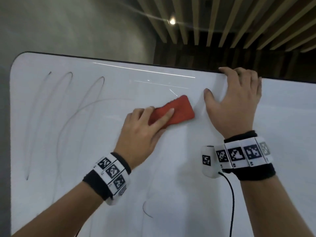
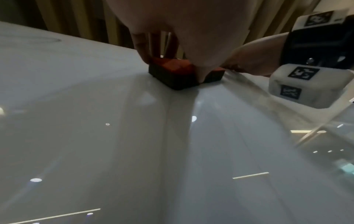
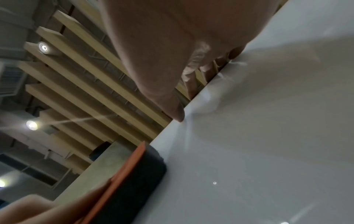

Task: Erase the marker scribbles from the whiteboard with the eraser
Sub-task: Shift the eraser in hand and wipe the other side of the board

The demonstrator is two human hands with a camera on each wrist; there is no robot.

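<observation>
The whiteboard [image 1: 188, 159] fills the head view, its dark top edge running across the upper part. My left hand [image 1: 145, 127] grips the red eraser [image 1: 177, 110] and presses its dark felt flat against the board near the upper middle; the eraser [image 2: 172, 72] [image 3: 134, 178] also shows in both wrist views. My right hand [image 1: 234, 100] holds the board's top edge, fingers curled over it and thumb flat on the white face. Thin marker scribbles [image 1: 65, 93] loop over the board's left side, and a short curved stroke [image 1: 147, 209] lies lower down.
The board's rounded top-left corner [image 1: 18, 59] stands against a grey wall. Above the board runs a ceiling of wooden slats [image 1: 222, 23] with a spotlight [image 1: 172, 21]. A black cable [image 1: 230, 202] hangs from my right wrist device across the board.
</observation>
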